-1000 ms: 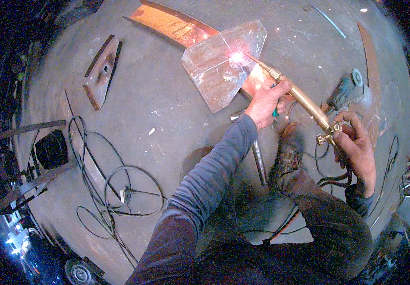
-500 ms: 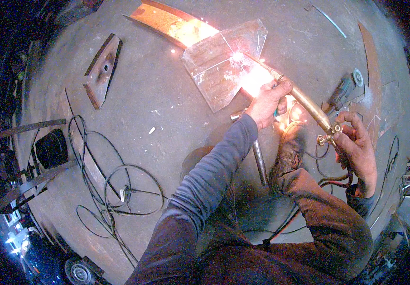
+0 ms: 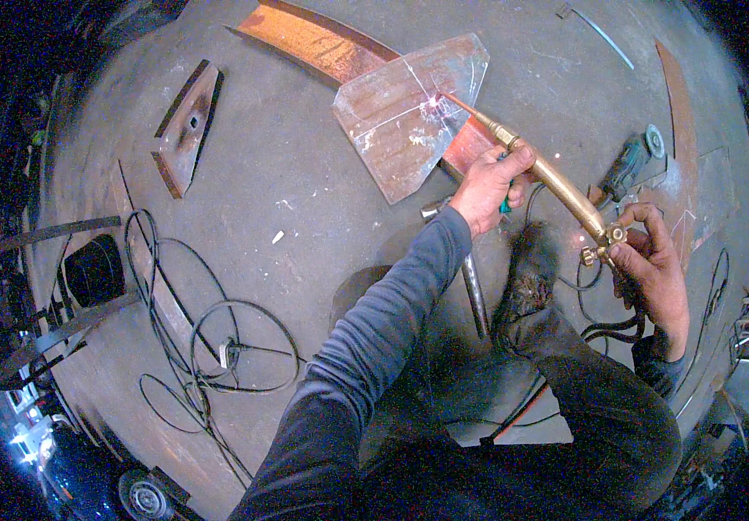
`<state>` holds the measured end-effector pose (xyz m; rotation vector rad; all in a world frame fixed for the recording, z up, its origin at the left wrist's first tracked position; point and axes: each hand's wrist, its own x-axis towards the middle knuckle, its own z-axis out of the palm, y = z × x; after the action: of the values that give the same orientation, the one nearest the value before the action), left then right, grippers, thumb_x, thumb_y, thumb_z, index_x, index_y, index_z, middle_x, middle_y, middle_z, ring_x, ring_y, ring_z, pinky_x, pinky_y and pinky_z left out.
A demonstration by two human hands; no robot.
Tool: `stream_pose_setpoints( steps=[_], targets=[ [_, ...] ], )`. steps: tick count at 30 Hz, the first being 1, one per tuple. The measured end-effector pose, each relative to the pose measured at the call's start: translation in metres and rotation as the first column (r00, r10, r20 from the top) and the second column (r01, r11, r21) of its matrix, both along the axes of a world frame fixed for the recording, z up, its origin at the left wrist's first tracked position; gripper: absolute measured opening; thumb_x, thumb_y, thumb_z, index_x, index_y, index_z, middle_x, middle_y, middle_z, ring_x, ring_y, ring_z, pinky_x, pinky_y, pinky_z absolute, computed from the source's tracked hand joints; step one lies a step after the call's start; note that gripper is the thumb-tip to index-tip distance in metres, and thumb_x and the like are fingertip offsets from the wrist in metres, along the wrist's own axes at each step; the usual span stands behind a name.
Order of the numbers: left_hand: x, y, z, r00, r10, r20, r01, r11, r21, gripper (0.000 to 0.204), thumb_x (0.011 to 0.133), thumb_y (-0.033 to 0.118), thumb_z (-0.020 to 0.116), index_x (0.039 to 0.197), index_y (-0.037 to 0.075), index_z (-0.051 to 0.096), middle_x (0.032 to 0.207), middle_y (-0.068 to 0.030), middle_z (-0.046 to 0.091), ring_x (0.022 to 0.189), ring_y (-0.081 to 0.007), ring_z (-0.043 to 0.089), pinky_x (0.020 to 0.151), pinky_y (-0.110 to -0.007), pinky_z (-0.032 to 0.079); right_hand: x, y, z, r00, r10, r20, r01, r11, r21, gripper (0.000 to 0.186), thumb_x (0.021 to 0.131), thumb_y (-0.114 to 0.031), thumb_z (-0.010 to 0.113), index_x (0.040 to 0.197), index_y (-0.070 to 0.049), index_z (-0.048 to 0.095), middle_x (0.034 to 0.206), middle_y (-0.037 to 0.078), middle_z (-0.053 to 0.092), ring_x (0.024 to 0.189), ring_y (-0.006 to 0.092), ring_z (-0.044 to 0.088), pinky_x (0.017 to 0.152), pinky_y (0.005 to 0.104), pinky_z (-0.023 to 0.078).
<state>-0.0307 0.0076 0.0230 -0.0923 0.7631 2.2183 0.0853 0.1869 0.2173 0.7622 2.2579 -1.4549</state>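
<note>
A brass gas torch with a slim copper tip slants across the view. My left hand is closed round the front of its handle, a small green thing showing beside the fingers. At the rear end, my right hand pinches a brass valve knob. The tip ends over a flat steel plate with cut corners and chalk lines, where a small spot glows pinkish. The plate lies across a rusty steel channel, whose near end shows beside my left hand.
A hammer lies below my left wrist, beside my boot. To the right rests an angle grinder; dark hoses run under my right hand. Looped black cable and a bent steel bracket lie left.
The bright flare and sparks at the plate and beneath it have died down to a small glow. Both hands and the torch have barely moved.
</note>
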Motion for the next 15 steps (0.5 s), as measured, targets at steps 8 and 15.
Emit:
stream_pose_setpoints(
  steps=[8,15],
  targets=[
    [0.0003,-0.0004,-0.0038,1.0,-0.012,-0.024,0.012,1.0,0.008,0.017,0.101,0.028,0.064,0.101,0.013,0.057,0.076,0.0032,0.051,0.053,-0.0074,0.043,0.049,-0.027,0.036,0.0,-0.0004,-0.0008,1.0,-0.006,-0.001,0.006,1.0,0.022,0.032,0.093,-0.012,0.071,0.118,-0.017,0.053,0.084,0.001,0.066,0.057,0.0081,0.054,0.044,0.0241,0.041],
    [0.0002,-0.0024,0.0032,1.0,-0.013,-0.023,0.013,1.0,-0.014,0.018,0.101,0.028,0.064,0.101,0.012,0.057,0.074,0.0036,0.05,0.053,-0.0074,0.044,0.05,-0.026,0.037,-0.0009,-0.0046,0.0038,1.0,-0.011,0.013,0.011,0.999,0.032,0.029,0.093,-0.012,0.069,0.117,-0.017,0.054,0.081,0.0,0.063,0.055,0.0068,0.051,0.043,0.0237,0.037]
  ],
)
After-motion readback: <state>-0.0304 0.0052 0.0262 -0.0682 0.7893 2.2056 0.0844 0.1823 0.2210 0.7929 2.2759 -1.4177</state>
